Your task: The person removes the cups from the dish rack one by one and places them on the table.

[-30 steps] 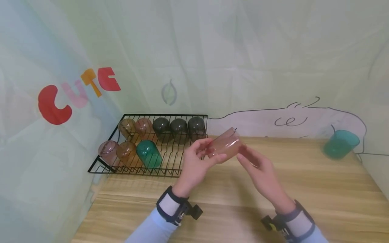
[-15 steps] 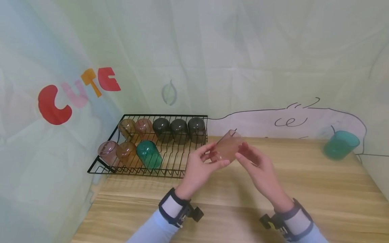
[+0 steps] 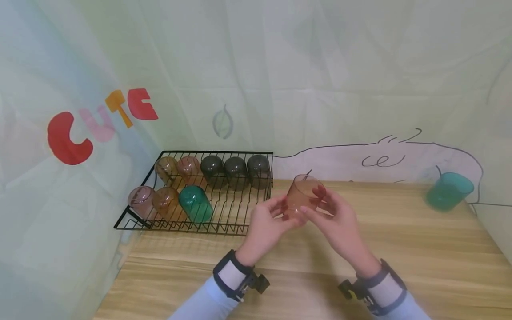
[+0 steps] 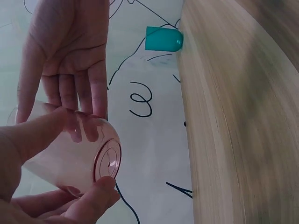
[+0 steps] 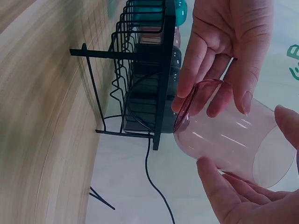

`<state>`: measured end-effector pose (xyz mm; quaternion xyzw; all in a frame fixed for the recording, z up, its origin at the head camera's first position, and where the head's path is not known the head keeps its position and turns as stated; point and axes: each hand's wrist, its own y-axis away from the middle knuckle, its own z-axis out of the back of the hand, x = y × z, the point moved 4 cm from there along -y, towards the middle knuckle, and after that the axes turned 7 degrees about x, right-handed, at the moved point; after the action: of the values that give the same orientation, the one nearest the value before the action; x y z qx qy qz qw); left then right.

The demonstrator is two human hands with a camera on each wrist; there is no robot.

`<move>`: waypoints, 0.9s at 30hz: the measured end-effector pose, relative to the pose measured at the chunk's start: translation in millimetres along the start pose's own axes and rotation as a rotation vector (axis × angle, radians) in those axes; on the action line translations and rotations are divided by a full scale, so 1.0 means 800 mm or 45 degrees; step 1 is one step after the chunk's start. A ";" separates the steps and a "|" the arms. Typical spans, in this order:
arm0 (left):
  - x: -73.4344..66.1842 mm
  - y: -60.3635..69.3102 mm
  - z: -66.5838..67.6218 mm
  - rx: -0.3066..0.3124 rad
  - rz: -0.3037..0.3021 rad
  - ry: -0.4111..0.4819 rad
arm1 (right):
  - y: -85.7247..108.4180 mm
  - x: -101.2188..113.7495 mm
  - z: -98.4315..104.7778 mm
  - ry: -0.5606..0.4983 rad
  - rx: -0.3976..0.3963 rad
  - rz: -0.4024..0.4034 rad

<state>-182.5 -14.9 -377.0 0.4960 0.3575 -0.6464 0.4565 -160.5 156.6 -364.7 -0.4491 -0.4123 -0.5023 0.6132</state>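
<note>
- One held pink cup (image 3: 302, 195), between two hands: one left hand (image 3: 266, 226), one right hand (image 3: 342, 224)
- One black wire rack (image 3: 224, 231), far left on one wooden table (image 3: 168, 275)
- Five cups in the rack's far row, from the left: one yellowish cup (image 3: 166, 170), one rose cup (image 3: 189, 168), three dark grey cups (image 3: 214, 169)
- Three in its near row, from the left: one pale pink cup (image 3: 142, 199), one amber cup (image 3: 166, 202), one green cup (image 3: 196, 204)
- One teal cup (image 3: 446, 193), far right on the table
- Ten cups altogether
- Two wrist straps (image 3: 232, 274), one per arm
- Two light-blue sleeves (image 3: 206, 302)
- Four coloured letters (image 3: 58, 137) at the left: C, U, T, E
</note>
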 end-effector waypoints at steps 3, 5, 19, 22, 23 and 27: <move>-0.001 0.002 -0.001 0.006 -0.005 -0.048 | 0.000 0.001 -0.003 0.021 -0.014 0.010; -0.002 0.003 -0.002 0.017 -0.014 -0.064 | 0.000 0.001 -0.004 0.038 -0.023 0.021; -0.004 0.004 -0.005 0.063 -0.054 -0.119 | 0.001 0.002 -0.002 0.082 -0.048 0.078; -0.007 0.003 -0.004 0.068 -0.079 -0.152 | 0.003 0.012 0.000 0.080 -0.046 0.074; -0.009 0.003 -0.004 0.069 -0.090 -0.165 | 0.004 0.016 0.001 0.075 -0.044 0.070; -0.012 0.003 -0.001 0.070 -0.124 -0.201 | 0.009 0.037 0.001 0.063 -0.049 0.058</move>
<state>-178.7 -12.6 -367.8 0.4380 0.3262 -0.7146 0.4372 -148.5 151.1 -337.1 -0.4575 -0.3769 -0.5071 0.6257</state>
